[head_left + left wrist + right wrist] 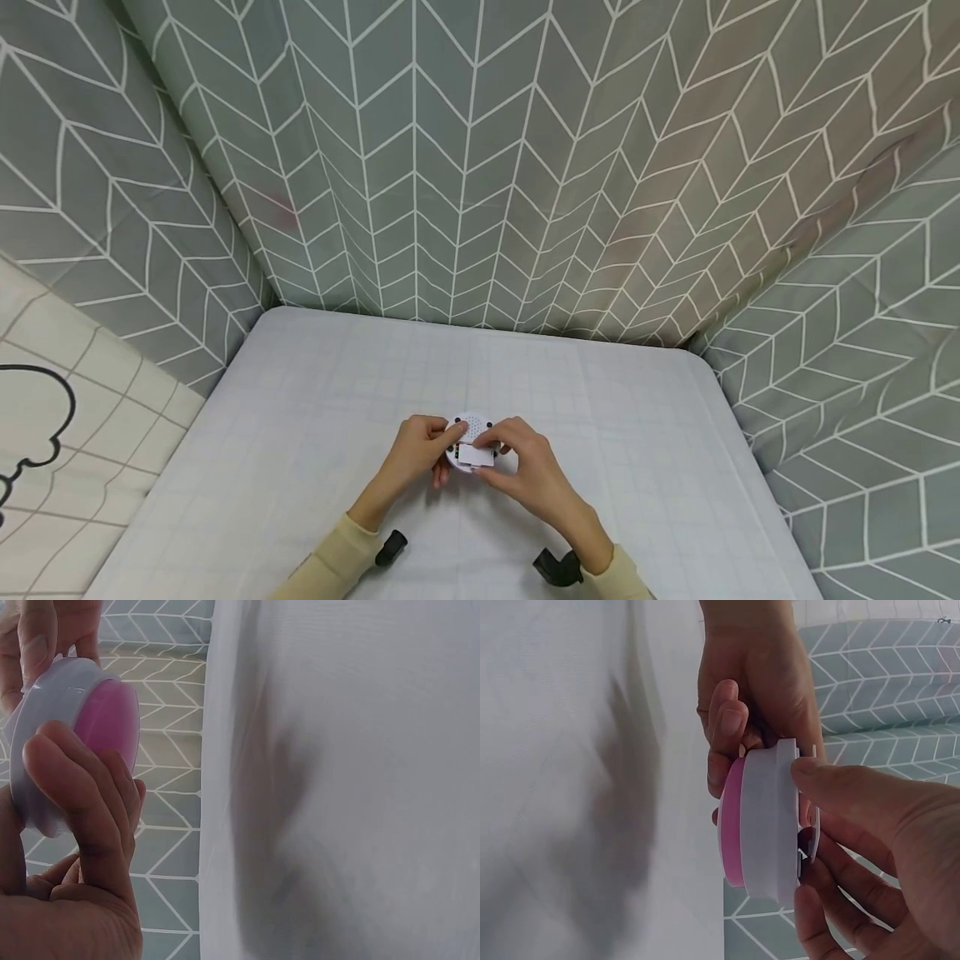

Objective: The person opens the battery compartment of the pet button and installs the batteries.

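Close over the table, a round white device (473,423) has its back turned up, showing a patch of small holes and dark round feet. Its pink domed face (112,724) points down toward the table, seen side-on in both wrist views. My left hand (415,452) grips its left rim, thumb on the back and fingers beneath. A white rectangular cover (477,456) lies over the near part of the back, slightly raised from the white body (769,825) in the right wrist view. My right hand (531,469) pinches this cover between thumb and fingers.
The white cloth-covered table (337,367) spreads out around the hands. Grey patterned curtains (465,167) hang behind it and along the right side. Black wrist mounts (558,568) sit below both sleeves.
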Demonstrator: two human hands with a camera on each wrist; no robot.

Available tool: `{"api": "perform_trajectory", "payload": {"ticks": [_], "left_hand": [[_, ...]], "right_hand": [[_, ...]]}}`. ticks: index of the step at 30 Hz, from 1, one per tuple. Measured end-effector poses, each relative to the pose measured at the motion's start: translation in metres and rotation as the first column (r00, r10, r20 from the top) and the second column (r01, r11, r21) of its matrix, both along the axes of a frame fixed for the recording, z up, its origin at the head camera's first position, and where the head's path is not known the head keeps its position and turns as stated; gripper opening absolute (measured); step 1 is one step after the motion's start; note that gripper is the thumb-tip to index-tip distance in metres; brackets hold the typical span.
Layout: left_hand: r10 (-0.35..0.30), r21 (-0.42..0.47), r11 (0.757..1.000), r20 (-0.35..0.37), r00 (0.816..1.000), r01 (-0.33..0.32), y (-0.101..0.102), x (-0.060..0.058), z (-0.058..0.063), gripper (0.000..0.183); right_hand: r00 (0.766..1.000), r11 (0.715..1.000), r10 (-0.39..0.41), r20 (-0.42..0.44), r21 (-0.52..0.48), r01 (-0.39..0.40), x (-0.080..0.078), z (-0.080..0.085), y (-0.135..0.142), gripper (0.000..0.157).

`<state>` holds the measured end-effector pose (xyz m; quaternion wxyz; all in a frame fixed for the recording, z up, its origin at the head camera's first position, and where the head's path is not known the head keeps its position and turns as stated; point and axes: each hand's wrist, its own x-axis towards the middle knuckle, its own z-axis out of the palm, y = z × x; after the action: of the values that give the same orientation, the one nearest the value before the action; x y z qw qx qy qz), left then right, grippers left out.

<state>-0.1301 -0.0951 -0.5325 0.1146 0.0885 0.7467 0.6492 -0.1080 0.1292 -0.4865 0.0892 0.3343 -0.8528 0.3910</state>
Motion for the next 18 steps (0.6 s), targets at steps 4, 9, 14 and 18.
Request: {"api": "perform_trajectory", "payload": {"ticks": [4, 9, 14, 18], "left_hand": [[-0.011, 0.004, 1.0, -0.01, 1.0, 0.011, 0.0009, 0.0013, 0.0004, 0.048], [-0.01, 0.007, 1.0, -0.017, 1.0, 0.01, 0.0017, 0.0017, 0.0, 0.048], [-0.013, 0.008, 1.0, -0.008, 1.0, 0.013, 0.0014, 0.0023, 0.0003, 0.048], [-0.022, 0.01, 1.0, -0.004, 1.0, 0.022, 0.0017, 0.0021, 0.0008, 0.047]], "right_hand": [[1.0, 1.0, 0.007, -0.016, 0.002, -0.007, 0.0006, -0.001, -0.0003, 0.037], [1.0, 1.0, 0.011, -0.023, 0.001, -0.011, -0.0006, -0.0029, -0.0011, 0.035], [1.0, 1.0, 0.015, -0.01, -0.002, -0.015, 0.0001, -0.0033, -0.0013, 0.035], [1.0, 1.0, 0.008, 0.0, -0.009, -0.008, 0.0003, -0.0009, -0.0012, 0.033]]}}
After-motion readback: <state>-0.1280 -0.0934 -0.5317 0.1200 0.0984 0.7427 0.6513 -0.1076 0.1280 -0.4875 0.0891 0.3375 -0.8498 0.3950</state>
